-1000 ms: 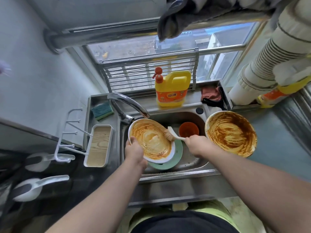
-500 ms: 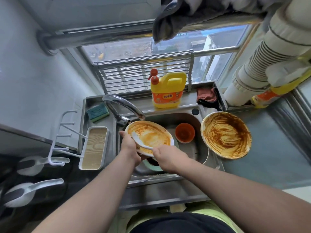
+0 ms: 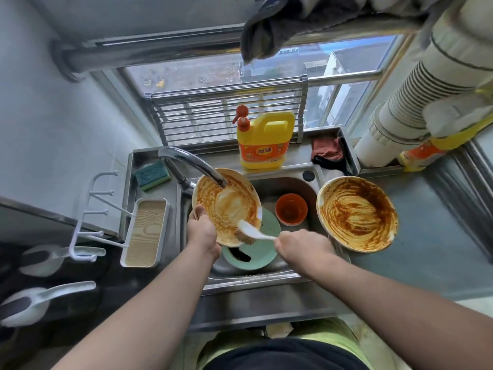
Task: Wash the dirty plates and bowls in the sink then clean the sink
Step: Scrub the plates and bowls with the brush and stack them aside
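Plate (image 3: 226, 205) smeared with orange-brown sauce, tilted over the steel sink (image 3: 256, 276) just under the faucet (image 3: 192, 164) spout, paler and partly wiped near its middle. Gripped at the lower left rim by the left hand (image 3: 201, 232), thumb on the inner face, forearm reaching in from below. Scrubbed near the lower right edge by a white-handled brush (image 3: 250, 232), bristles pressed into the sauce, handle clenched in the right hand (image 3: 301, 249), knuckles up, wrist bent inward. Below the plate, lying in the basin, a green plate (image 3: 256, 257) with a dark patch on it, possibly leftover sauce, though too blurred to tell. Beside that, further back in the basin, a small orange bowl (image 3: 291, 209), upright, with a reddish film inside. Just right of the sink on the counter (image 3: 440, 249), a second wide plate (image 3: 357, 213) coated in swirled sauce, well apart from both hands. Behind the basin on the ledge, a yellow detergent jug (image 3: 265, 141) with an orange pump and an orange label; characters on it too small to read. Right of the jug, a crumpled reddish cloth (image 3: 326, 150). Left of the faucet, a green and yellow sponge (image 3: 152, 175). Further left, a white tray (image 3: 145, 232) with a wood-grain base.
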Demonstrator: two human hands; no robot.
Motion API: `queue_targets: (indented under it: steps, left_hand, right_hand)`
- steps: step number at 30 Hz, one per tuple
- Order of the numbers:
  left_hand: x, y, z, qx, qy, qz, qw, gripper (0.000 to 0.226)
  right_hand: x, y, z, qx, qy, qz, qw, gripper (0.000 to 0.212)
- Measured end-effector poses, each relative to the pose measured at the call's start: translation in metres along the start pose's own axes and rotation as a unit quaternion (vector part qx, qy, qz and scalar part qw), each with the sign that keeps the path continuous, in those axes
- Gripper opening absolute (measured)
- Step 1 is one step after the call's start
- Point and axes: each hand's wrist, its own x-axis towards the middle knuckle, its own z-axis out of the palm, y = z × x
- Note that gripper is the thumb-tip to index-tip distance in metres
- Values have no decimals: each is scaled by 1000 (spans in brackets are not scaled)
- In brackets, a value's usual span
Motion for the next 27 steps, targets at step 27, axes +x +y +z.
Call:
queue_targets:
  steps: [27]
  left_hand:
    - [17, 17, -8, 133, -24, 83, 987, 35]
  right_hand:
    - [25, 22, 10, 5, 33, 14, 999, 33]
